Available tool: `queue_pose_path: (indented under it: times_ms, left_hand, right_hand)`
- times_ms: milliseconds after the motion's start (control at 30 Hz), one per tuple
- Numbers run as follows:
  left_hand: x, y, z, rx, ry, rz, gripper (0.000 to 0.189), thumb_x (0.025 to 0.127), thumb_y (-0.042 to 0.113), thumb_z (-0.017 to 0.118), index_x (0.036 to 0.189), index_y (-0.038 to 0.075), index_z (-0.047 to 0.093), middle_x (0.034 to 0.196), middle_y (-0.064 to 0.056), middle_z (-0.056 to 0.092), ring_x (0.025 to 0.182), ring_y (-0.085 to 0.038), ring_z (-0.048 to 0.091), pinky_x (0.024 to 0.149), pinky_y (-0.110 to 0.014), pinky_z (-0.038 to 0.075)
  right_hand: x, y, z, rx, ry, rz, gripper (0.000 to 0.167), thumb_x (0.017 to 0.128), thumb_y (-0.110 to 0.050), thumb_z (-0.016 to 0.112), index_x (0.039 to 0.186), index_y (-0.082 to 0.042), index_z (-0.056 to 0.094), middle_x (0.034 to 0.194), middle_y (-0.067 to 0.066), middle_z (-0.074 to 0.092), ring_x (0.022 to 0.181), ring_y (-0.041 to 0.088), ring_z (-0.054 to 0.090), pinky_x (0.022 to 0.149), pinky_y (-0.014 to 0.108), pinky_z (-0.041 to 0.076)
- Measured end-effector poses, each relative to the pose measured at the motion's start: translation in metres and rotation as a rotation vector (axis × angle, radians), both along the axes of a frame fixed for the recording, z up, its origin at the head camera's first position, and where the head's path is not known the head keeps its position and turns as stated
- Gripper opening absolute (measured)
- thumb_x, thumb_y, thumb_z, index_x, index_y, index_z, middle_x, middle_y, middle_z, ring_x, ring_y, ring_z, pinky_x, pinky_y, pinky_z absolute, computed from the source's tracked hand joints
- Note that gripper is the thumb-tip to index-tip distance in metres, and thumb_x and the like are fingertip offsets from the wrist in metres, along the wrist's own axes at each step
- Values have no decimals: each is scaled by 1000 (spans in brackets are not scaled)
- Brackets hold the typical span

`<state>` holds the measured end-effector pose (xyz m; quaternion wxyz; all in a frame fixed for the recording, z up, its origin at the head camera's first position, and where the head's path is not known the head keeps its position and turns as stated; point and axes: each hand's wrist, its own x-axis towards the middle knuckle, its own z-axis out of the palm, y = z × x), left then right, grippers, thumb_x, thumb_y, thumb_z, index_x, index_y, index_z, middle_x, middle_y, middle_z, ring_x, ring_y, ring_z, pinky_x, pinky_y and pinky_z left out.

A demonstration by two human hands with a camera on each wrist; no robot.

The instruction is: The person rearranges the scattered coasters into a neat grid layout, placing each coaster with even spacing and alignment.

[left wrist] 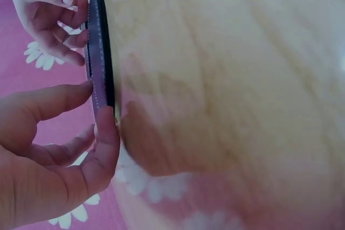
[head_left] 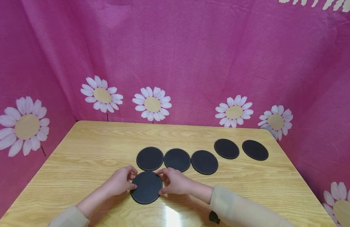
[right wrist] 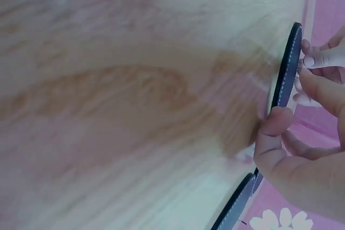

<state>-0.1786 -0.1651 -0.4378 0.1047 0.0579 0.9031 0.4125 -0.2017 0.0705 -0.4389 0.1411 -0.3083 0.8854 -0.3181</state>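
Note:
A round black coaster (head_left: pixel 147 187) with a stitched edge lies near the front of the table, between the two hands. My left hand (head_left: pixel 120 180) holds its left edge, with the thumb (left wrist: pixel 108 138) and fingers bent at the rim. On the opposite side my right hand (head_left: pixel 176 181) grips the edge, its thumb (right wrist: pixel 276 125) right at the rim. Just behind, three more black coasters form a side-by-side row: a left one (head_left: pixel 150 158), a middle one (head_left: pixel 177 159) partly behind the right hand's fingers, and a right one (head_left: pixel 204 162). The held coaster's far edge meets the left one.
Two further black coasters, one (head_left: pixel 226 148) and another (head_left: pixel 255 149), lie apart at the back right. The wooden table (head_left: pixel 86 157) is bordered by a pink curtain (head_left: pixel 186 63) with white flowers. A small dark object (head_left: pixel 214 217) shows beside the right sleeve.

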Motion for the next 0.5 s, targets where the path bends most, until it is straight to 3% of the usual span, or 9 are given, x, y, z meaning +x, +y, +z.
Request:
queue_pose_path:
  times_ms: [300,500]
  left_hand:
    - [-2,-1,16,18,22,-63,42,68,-5,77,104,-1,57,81,-6,50,65,-14,49,45,-26,46]
    - [-5,4,29,11,29,-92,44,70,-2,78,109,-3,56,84,-7,50,63,-13,49,49,-23,42]
  right_hand:
    - [-2,17,13,-29,-19,13,54,71,-13,82,119,-5,57,90,5,60,74,15,54,68,21,43]
    - [-5,32,26,-39,-47,10,52,75,-13,78,122,-5,57,94,5,61,70,13,52,65,23,43]
